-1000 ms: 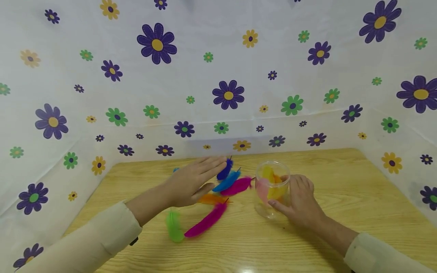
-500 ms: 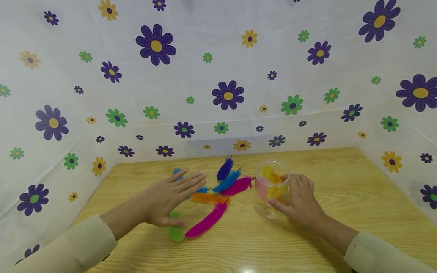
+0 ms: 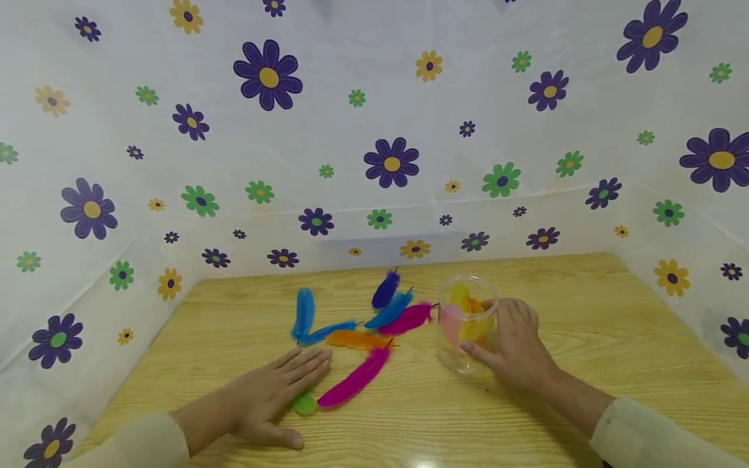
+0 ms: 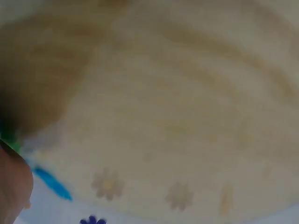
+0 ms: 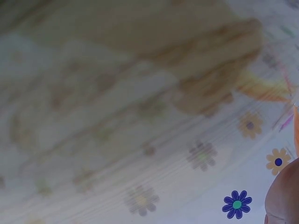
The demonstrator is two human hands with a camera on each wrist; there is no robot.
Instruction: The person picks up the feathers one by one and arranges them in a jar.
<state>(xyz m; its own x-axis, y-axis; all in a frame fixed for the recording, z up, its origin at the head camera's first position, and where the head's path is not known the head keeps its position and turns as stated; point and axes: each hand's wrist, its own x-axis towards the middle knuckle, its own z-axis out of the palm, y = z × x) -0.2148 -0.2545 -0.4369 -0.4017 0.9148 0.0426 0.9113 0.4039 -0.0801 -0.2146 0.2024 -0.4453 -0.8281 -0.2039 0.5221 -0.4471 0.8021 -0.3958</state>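
Observation:
My left hand [image 3: 266, 398] lies with straight fingers over a lime-green feather [image 3: 304, 404], which is mostly hidden under it. In the left wrist view a blue feather [image 4: 53, 183] shows beyond the edge of that hand. My right hand [image 3: 522, 344] grips a clear round jar [image 3: 462, 363] from its right side, thumb toward the front. The jar stands upright without a lid. Yellow feathers [image 3: 459, 300], a pink feather [image 3: 449, 325] and some orange show inside it. A long magenta feather [image 3: 355, 382] lies just right of my left fingers.
Beyond the left hand lie an orange feather [image 3: 354, 338] and two blue feathers [image 3: 303, 313]. Another blue feather [image 3: 389, 311], a magenta feather [image 3: 408, 319] and a dark blue feather [image 3: 385, 290] lie left of the jar. Flower-printed cloth [image 3: 328, 136] encloses the wooden table [image 3: 562, 305].
My left hand has moved left and toward me, from above the middle feathers down onto the green one, uncovering the blue and orange feathers. My right hand and the jar have stayed put.

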